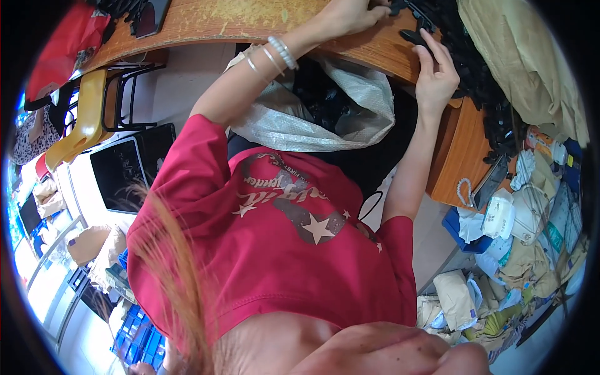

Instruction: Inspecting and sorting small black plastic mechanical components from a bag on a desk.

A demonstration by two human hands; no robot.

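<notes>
Over the wooden table my left hand point(353, 17), with bracelets on its wrist, has its fingers closed at a small black part point(417, 9); the picture's top edge partly cuts them off. On the right, my right hand point(437, 81) reaches up to the same part, thumb bent and fingertips against its dark lower end. The part looks like plastic; its exact kind is too small to tell. A heap of similar black parts point(478, 78) lies just beyond my right hand. Below the table edge, an open white woven sack point(300, 139) with black pieces inside sits at my lap.
The wooden table point(250, 19) curves across the top. A large brown paper bag point(525, 56) borders the heap. A phone point(490, 181) and a beaded bracelet point(464, 191) lie at the right table corner. Packages point(500, 215) crowd the lower right. A yellow chair point(87, 119) stands left.
</notes>
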